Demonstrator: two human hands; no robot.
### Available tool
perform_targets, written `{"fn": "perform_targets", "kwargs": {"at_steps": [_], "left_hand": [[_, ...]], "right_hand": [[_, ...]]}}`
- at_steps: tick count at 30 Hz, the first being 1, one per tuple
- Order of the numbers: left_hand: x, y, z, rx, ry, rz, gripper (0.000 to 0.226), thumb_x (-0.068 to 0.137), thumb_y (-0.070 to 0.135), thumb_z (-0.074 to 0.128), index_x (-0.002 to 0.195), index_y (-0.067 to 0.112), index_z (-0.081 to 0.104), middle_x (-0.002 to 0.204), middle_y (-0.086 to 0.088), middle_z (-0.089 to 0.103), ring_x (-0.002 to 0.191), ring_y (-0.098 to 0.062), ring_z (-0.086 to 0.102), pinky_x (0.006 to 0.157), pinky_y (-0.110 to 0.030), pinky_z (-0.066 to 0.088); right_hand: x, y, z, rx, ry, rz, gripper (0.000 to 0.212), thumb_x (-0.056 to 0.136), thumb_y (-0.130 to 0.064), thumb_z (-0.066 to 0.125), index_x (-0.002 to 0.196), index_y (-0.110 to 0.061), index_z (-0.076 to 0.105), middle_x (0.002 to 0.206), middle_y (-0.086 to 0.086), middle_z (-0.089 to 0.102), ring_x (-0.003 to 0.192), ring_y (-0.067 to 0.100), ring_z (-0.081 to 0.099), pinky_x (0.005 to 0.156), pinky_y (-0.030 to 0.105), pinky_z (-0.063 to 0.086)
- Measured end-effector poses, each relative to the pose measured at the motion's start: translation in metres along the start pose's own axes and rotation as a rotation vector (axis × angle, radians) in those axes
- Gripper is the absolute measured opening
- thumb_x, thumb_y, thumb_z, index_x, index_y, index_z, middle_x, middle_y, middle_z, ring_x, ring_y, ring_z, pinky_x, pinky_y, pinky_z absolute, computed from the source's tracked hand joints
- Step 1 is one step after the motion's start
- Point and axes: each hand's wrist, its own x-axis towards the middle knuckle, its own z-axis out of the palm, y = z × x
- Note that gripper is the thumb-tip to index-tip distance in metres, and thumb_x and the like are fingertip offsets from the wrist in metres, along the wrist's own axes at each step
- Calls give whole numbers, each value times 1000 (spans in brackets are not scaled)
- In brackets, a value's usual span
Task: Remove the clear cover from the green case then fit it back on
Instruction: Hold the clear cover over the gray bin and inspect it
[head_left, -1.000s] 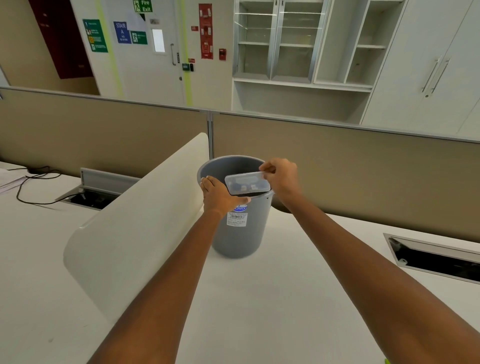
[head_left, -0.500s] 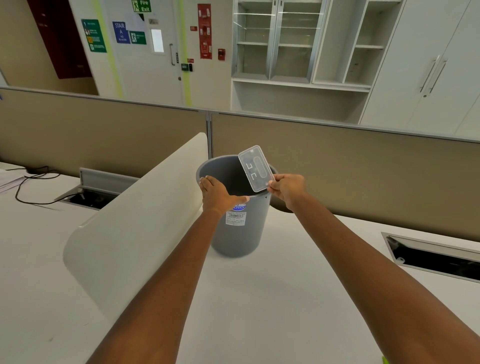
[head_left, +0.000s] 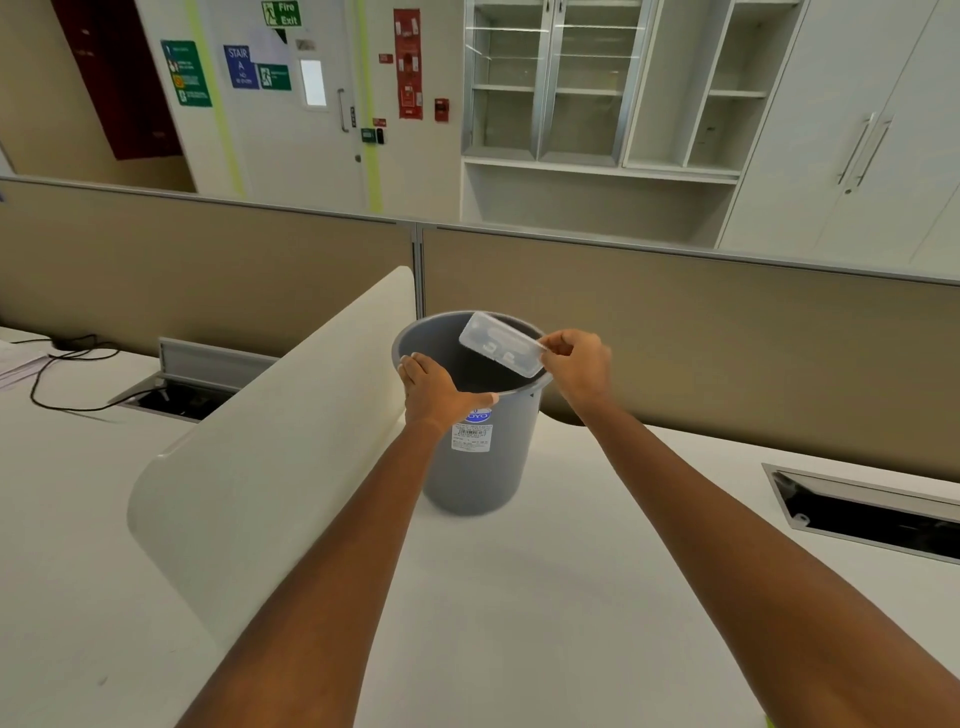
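Observation:
The clear cover (head_left: 501, 349) is a thin see-through rectangular lid. My right hand (head_left: 576, 364) pinches its right end and holds it tilted over the mouth of a grey bin (head_left: 472, 467). My left hand (head_left: 434, 387) grips the bin's near rim, thumb outside. No green case shows anywhere; the inside of the bin is dark and its bottom is hidden.
The bin stands on a white desk (head_left: 519, 597). A curved white divider panel (head_left: 270, 441) rises just left of it. A beige partition (head_left: 701, 338) runs behind. Open cable trays sit at the right (head_left: 872, 514) and left (head_left: 171, 400), with black cables (head_left: 57, 364) at far left.
One second ago the cover lay flat over the bin's mouth. My right hand then lifted it upright and has now lowered and tilted it back across the opening. My left hand stayed on the rim.

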Motion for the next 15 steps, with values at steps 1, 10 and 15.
{"fn": "perform_targets", "kwargs": {"at_steps": [1,10,15], "left_hand": [[0,-1,0,4,2,1,117,71,47,72,145,0,-5,157,-15,3,145,-31,8,117,-43,24],[-4,-5,3,-58,24,17,111,73,46,70,146,2,-2,157,-13,4,144,-31,10,117,-43,25],[-41,-7,25,-204,225,129,81,87,30,59,146,1,11,157,-16,11,145,-30,13,116,-40,26]], "right_hand": [[0,0,1,-26,-5,-22,21,81,2,58,98,2,71,98,20,72,75,15,54,44,-8,34],[-7,11,-9,353,46,267,24,80,7,59,102,3,67,106,22,69,88,27,65,83,34,56],[-36,31,-27,771,-11,572,33,83,13,52,116,13,56,121,29,59,104,35,62,85,30,49]]}}
